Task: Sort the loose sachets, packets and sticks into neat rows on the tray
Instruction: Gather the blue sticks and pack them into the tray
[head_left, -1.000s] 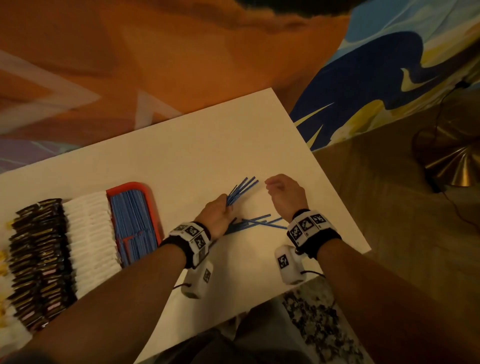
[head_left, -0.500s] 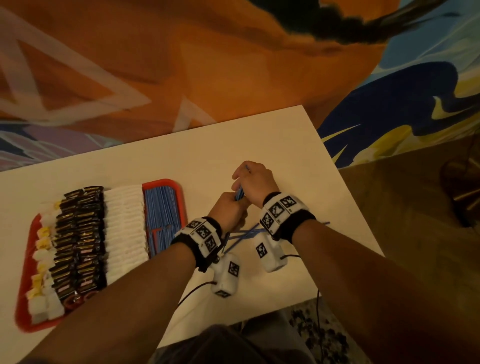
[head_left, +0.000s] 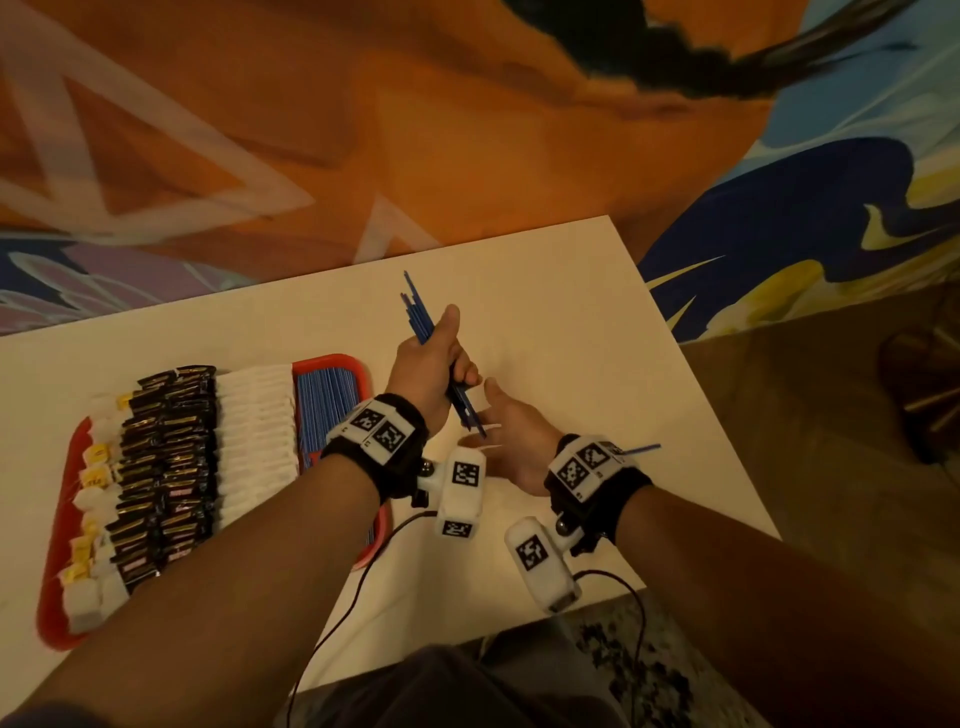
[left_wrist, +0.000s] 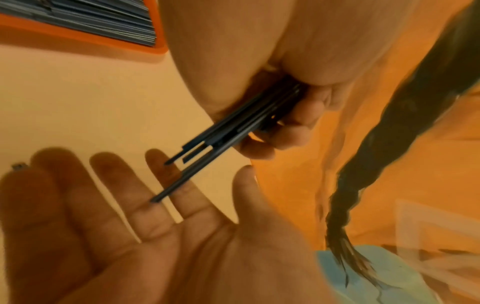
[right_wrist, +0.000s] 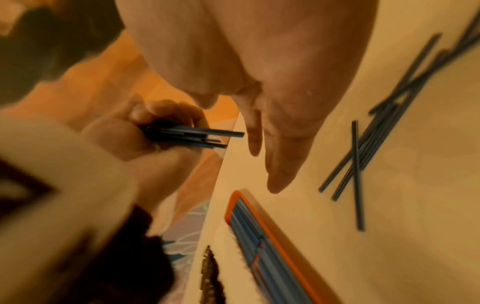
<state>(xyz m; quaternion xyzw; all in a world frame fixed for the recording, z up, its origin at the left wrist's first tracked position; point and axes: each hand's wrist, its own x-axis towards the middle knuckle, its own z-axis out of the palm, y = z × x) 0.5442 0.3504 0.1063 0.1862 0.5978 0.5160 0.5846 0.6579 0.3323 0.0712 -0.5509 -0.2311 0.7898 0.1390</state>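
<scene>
The left hand held a bundle of blue sticks above the white bench, fingers curled round its middle so both ends stuck out. The right hand lay flat and relaxed, fingers spread and holding nothing, just under the bundle's lower ends; whether they touched the palm was unclear. More loose blue sticks lay crossed on the bench beside that hand, mostly hidden by the wrists in the head view. The red tray to the left carried rows of blue sticks, white sachets, dark packets and yellow-tagged sachets, its near corner covered by the left forearm.
</scene>
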